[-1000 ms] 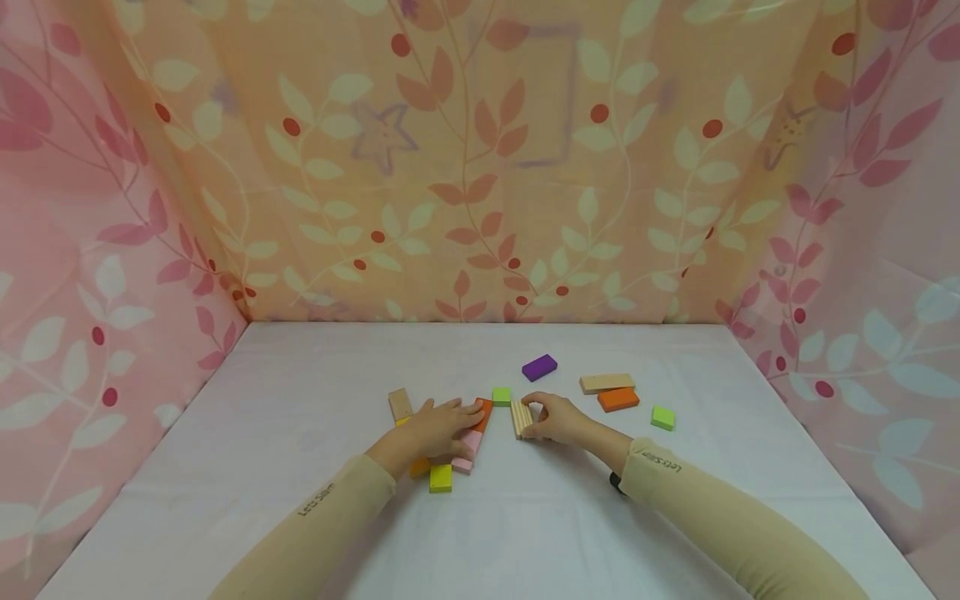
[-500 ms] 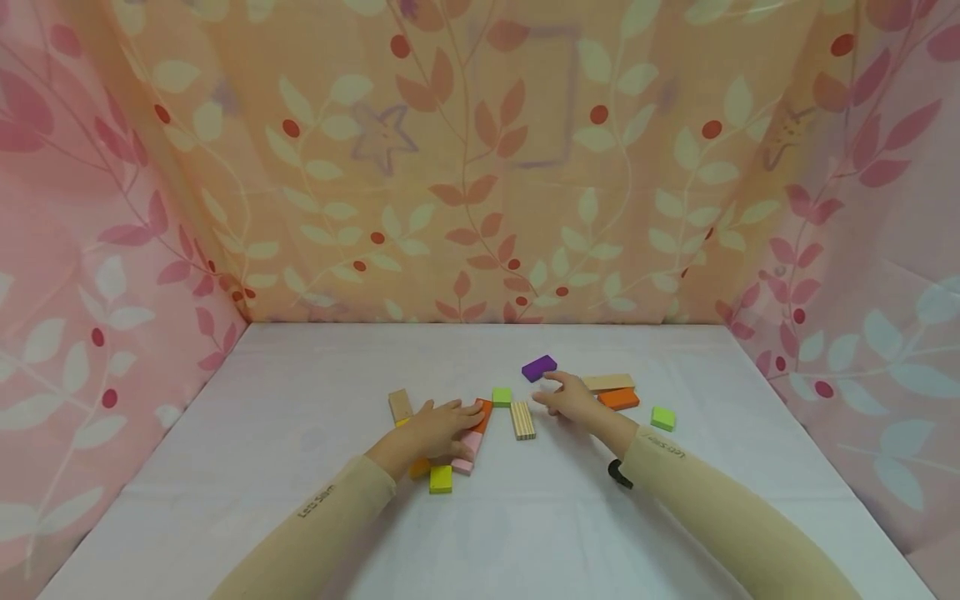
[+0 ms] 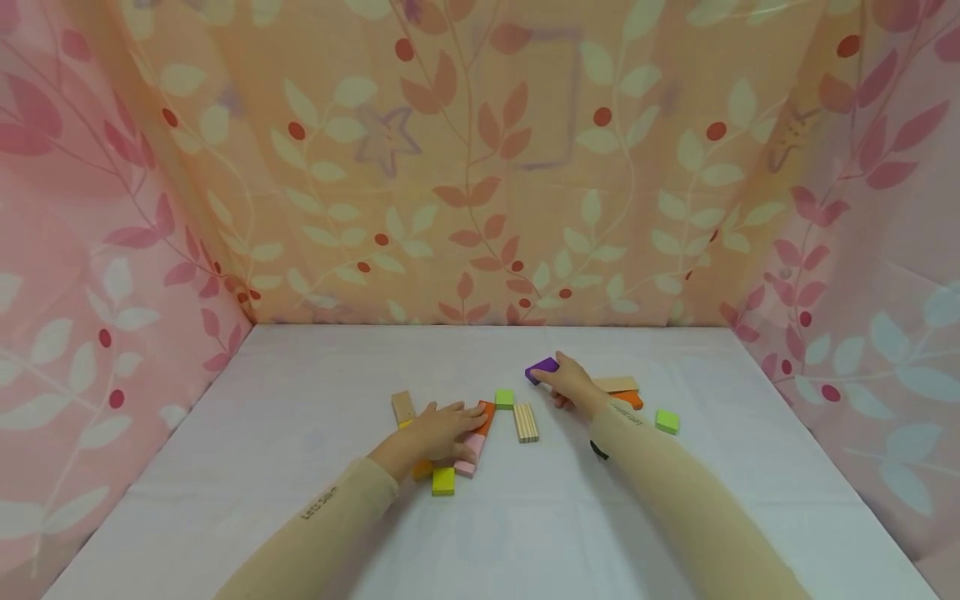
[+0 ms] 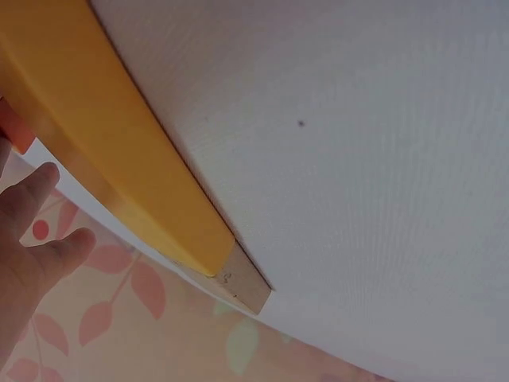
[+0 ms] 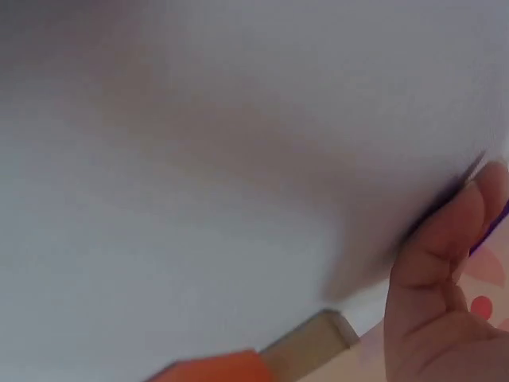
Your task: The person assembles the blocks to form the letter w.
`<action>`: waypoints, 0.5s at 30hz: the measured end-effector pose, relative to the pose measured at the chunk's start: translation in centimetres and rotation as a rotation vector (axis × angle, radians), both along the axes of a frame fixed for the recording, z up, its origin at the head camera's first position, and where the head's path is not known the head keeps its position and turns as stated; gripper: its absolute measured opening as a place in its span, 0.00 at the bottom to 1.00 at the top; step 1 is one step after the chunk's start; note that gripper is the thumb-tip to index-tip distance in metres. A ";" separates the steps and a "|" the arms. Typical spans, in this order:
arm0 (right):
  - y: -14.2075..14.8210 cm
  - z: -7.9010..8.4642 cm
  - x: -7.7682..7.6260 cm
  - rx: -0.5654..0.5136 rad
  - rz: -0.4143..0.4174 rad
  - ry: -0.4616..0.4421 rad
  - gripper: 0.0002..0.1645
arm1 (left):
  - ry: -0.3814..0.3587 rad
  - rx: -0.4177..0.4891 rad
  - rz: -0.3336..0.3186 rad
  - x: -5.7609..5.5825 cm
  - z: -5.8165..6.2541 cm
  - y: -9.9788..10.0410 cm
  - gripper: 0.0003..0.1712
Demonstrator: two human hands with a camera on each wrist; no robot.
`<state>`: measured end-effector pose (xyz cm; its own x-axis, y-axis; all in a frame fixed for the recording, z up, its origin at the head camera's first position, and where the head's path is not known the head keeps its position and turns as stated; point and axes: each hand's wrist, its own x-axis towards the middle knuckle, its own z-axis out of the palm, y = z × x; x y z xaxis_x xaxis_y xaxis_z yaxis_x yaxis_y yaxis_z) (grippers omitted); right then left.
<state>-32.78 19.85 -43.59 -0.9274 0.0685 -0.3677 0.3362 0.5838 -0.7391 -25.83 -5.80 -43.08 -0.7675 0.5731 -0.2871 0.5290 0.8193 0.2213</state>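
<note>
While my left hand (image 3: 429, 433) lies with fingers extended over an orange-red rectangular block (image 3: 487, 413) and a pale pink block (image 3: 477, 442), clasping neither, my right hand (image 3: 573, 385) has let go of the striped bare-wood rectangular block (image 3: 526, 422) and reached farther out. Its thumb and forefinger now pinch one purple rectangular block (image 3: 541, 370); whether lifted off the white-covered worktop (image 3: 225, 467), I cannot tell. Striped piece: lying flat, just beside a small lime-green block (image 3: 505, 399). Meaning, in my judgement: striped piece set down for now, purple the piece in work. Beside my right hand, partly hidden: one orange block (image 3: 626, 400), one plain wooden block (image 3: 617, 384).
</note>
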 end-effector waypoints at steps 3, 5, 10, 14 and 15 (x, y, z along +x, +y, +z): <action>-0.3 -0.1 -0.5 0.048 0.006 0.005 0.55 | 0.000 0.003 -0.002 0.1 0.0 -0.1 0.42; -0.4 -0.3 -0.8 0.074 -0.003 0.004 0.54 | 0.001 0.008 -0.006 0.1 0.0 -0.1 0.42; -0.3 -0.6 -1.3 0.108 -0.032 -0.003 0.48 | 0.003 0.007 -0.008 0.2 0.2 0.1 0.42; -0.6 -0.5 -1.3 0.063 -0.055 0.013 0.48 | -0.005 0.002 0.002 0.2 0.2 0.1 0.42; -0.8 -0.5 -1.2 0.039 -0.067 0.021 0.47 | -0.006 0.004 0.003 0.2 0.2 0.0 0.42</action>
<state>-33.97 19.09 -44.08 -0.9278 0.1442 -0.3441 0.3599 0.5888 -0.7237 -25.68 -5.77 -42.89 -0.7674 0.5721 -0.2895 0.5254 0.8199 0.2274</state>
